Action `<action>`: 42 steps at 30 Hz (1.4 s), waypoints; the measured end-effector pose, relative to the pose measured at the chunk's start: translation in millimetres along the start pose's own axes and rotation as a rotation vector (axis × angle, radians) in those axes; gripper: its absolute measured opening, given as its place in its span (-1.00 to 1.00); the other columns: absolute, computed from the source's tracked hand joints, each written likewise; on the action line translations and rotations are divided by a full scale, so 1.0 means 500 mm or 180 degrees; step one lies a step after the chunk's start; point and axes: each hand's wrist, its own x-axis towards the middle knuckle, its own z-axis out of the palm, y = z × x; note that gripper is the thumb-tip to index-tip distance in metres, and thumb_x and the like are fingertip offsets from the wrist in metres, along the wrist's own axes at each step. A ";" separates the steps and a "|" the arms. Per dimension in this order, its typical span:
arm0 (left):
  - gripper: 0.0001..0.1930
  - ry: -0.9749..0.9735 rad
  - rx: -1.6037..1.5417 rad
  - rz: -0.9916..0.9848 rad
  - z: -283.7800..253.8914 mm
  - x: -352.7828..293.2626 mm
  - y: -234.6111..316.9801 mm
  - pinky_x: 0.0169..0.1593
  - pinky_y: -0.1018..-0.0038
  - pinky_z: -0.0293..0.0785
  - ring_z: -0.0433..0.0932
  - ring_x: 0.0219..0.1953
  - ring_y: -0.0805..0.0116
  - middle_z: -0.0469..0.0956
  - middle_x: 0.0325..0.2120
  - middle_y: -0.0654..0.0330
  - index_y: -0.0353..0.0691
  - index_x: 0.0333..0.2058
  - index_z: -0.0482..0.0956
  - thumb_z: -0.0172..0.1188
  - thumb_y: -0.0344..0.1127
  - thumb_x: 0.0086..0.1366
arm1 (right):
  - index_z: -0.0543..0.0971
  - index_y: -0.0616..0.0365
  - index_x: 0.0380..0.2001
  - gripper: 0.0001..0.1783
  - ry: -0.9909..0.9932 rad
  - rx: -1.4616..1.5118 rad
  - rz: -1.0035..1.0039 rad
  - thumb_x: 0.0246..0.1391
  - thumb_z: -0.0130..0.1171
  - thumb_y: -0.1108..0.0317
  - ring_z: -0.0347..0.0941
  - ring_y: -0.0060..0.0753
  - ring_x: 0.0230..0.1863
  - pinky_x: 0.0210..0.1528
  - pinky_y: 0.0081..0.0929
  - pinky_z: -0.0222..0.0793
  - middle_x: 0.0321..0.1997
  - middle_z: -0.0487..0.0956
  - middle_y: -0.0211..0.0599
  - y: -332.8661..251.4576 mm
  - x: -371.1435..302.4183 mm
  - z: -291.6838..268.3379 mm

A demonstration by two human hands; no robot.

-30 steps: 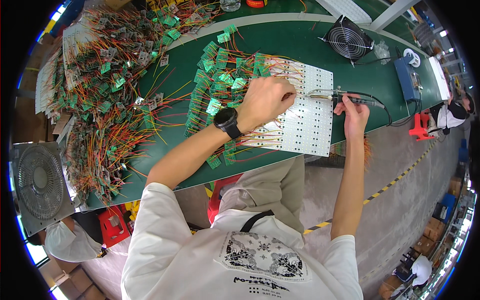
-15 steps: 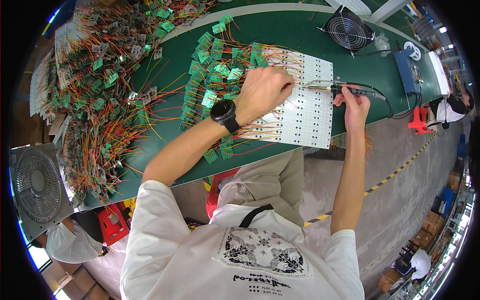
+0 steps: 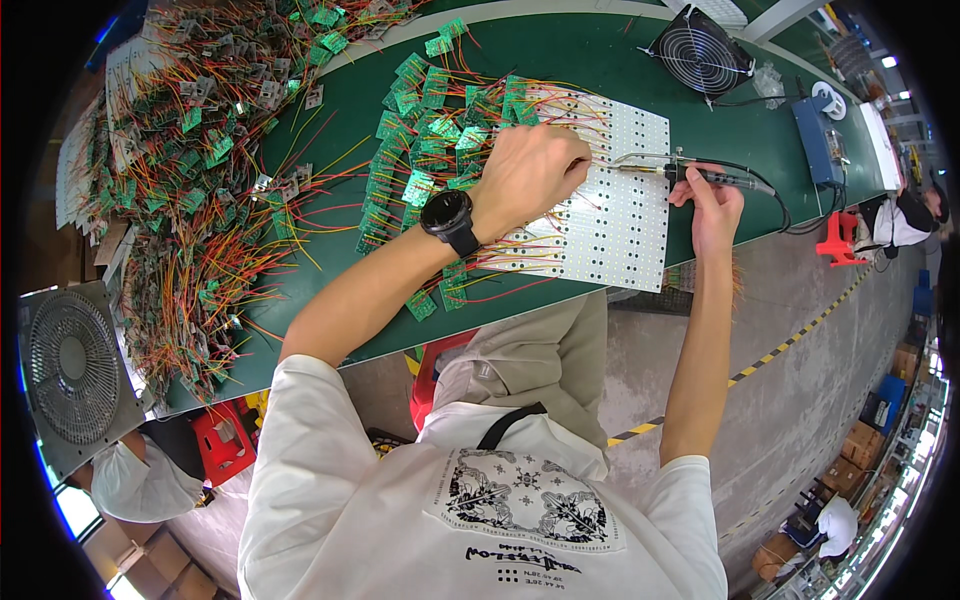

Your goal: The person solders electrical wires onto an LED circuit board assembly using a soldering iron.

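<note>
A white LED board (image 3: pixel 630 230) with rows of small dark holes lies flat on the bench before me. My right hand (image 3: pixel 708 205) grips the dark handle of a soldering iron (image 3: pixel 690 172) with a thin metal guide tube along it, its tip pointing left over the board. Close to that tip is my left hand (image 3: pixel 535 170), fingers pinched together above the board; what they hold is hidden. Red and yellow wires (image 3: pixel 525 262) run from the board's left part to small green circuit boards (image 3: pixel 418 188), several of which lie bunched beside my left wrist.
A big heap of wired circuit boards (image 3: pixel 200 200) covers the bench's left side. At the back right stand a black fan (image 3: pixel 700 55), a blue box unit (image 3: pixel 818 140) and a wire spool (image 3: pixel 828 100). A grey fan (image 3: pixel 75 365) is at the far left; people sit nearby.
</note>
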 end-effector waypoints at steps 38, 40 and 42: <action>-0.79 0.0404 -0.0108 0.0946 -0.012 0.002 0.016 -0.34 0.32 0.49 0.51 -0.31 0.22 0.46 -0.36 0.19 -0.27 -0.41 0.53 0.19 -0.23 0.23 | 0.54 0.35 -0.22 -0.78 0.0384 0.0427 0.0016 0.10 0.21 0.42 0.46 -0.41 -0.59 -0.51 -0.58 0.31 -0.54 0.56 -0.21 0.004 0.001 -0.002; -0.83 0.0287 -0.0060 0.0866 -0.011 -0.001 0.009 -0.31 0.33 0.49 0.50 -0.27 0.25 0.49 -0.32 0.23 -0.26 -0.44 0.56 0.23 -0.27 0.18 | 0.54 0.35 -0.23 -0.78 0.0378 0.0404 -0.0003 0.11 0.20 0.42 0.47 -0.41 -0.58 -0.50 -0.57 0.31 -0.54 0.56 -0.22 0.003 0.004 -0.001; -0.84 0.0278 -0.0094 0.0848 -0.008 -0.002 0.006 -0.31 0.33 0.48 0.50 -0.28 0.25 0.49 -0.32 0.24 -0.26 -0.45 0.58 0.24 -0.28 0.17 | 0.53 0.35 -0.21 -0.78 0.0333 0.0492 0.0159 0.13 0.19 0.41 0.48 -0.42 -0.55 -0.46 -0.55 0.32 -0.51 0.57 -0.22 -0.004 0.008 -0.003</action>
